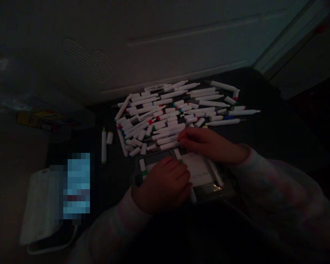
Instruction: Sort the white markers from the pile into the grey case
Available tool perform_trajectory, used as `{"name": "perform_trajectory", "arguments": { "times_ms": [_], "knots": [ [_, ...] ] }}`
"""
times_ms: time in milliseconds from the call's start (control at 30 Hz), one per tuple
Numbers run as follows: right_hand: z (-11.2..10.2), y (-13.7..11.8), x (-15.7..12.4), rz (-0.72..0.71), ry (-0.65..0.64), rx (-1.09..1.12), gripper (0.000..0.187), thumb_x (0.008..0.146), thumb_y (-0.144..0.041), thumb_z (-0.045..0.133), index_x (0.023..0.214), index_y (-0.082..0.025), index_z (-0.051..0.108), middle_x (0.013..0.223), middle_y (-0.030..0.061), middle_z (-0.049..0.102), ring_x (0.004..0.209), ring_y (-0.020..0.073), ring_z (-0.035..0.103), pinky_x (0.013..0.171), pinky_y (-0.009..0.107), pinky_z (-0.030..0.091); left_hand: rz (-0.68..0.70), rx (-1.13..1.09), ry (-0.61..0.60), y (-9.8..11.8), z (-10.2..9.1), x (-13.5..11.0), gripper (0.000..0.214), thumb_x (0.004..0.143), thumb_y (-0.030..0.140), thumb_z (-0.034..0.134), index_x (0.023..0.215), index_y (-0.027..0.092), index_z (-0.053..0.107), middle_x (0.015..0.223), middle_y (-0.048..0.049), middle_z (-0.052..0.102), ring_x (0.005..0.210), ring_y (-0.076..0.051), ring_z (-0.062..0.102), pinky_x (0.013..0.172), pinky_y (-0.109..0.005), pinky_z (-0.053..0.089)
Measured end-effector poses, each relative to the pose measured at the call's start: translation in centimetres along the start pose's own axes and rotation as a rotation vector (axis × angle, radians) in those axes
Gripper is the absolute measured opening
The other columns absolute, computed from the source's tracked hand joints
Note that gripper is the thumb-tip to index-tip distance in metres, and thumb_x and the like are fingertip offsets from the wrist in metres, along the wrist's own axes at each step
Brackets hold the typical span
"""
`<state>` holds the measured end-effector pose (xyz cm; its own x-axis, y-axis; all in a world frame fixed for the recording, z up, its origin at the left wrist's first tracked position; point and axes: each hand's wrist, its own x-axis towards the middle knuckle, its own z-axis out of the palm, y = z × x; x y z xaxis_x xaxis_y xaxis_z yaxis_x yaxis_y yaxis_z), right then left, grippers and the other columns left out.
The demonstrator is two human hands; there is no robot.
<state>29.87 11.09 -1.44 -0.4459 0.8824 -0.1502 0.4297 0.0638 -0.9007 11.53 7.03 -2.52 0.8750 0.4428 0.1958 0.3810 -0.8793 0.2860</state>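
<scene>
In the dim room, a dark desk (114,179) stands against a pale panel (165,44). Slim white plastic markers (170,129) lie in a loose heap behind a clear, flat case (209,189). The left hand (165,183) curls above the case; the right hand (209,145) bends at the heap; whether these hands grip anything, I cannot tell

No lettering, number or brand is legible. Print on a white marker (167,139) beside the right hand (211,145) and the dark mark on a farther marker (156,88) are too dim to read; the glowing panel (78,181) left of the left hand (166,183) is pixelated beyond reading.
</scene>
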Motion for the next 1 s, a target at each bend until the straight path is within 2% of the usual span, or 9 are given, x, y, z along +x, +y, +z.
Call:
{"name": "perform_trajectory", "arguments": {
  "times_ms": [133,467,667,867,1000],
  "knots": [
    [-0.01,-0.04,0.04,0.004,-0.004,-0.010,0.015,0.082,-0.029,0.046,0.085,-0.016,0.053,0.067,-0.0015,0.053,0.060,0.0104,0.048,0.057,0.024,0.037,0.019,-0.010,0.043,-0.29,0.12,-0.06,0.016,0.080,0.020,0.044,0.081,0.015,0.059,0.080,-0.0042,0.063,0.081,-0.016,0.055,0.080,-0.033,0.042],
    [0.01,-0.13,-0.03,0.022,-0.009,0.028,0.015,0.082,-0.030,0.046,0.085,-0.017,0.053,0.066,-0.0021,0.050,0.060,0.0100,0.046,0.056,0.023,0.037,0.025,0.031,-0.034,-0.33,0.06,0.07,0.015,0.081,0.020,0.044,0.078,0.016,0.058,0.080,-0.0038,0.061,0.082,-0.017,0.055,0.079,-0.034,0.043],
    [0.00,-0.22,-0.10,0.034,-0.028,0.024,0.016,0.084,-0.030,0.044,0.087,-0.016,0.053,0.071,-0.0001,0.051,0.062,0.0100,0.046,0.056,0.022,0.038,0.019,0.002,0.031,-0.19,-0.10,-0.03,0.020,0.082,0.023,0.041,0.072,0.015,0.057,0.072,-0.0034,0.059,0.073,-0.016,0.053,0.073,-0.032,0.043],
    [0.05,-0.15,-0.16,0.052,-0.010,0.023,0.018,0.084,-0.033,0.043,0.084,-0.017,0.052,0.066,-0.0014,0.049,0.058,0.0099,0.046,0.052,0.022,0.037,-0.006,-0.012,0.077,-0.16,-0.09,-0.11,0.022,0.083,0.024,0.040,0.073,0.015,0.058,0.070,-0.0027,0.060,0.071,-0.015,0.054,0.070,-0.031,0.043],
    [0.19,0.06,-0.09,0.061,0.030,0.085,0.018,0.084,-0.035,0.043,0.082,-0.018,0.051,0.061,-0.0026,0.048,0.054,0.0101,0.047,0.051,0.023,0.038,-0.053,0.004,0.199,-0.23,-0.60,-0.29,0.020,0.081,0.025,0.043,0.072,0.015,0.058,0.069,-0.0027,0.061,0.071,-0.015,0.055,0.067,-0.030,0.043]
  ]
}}
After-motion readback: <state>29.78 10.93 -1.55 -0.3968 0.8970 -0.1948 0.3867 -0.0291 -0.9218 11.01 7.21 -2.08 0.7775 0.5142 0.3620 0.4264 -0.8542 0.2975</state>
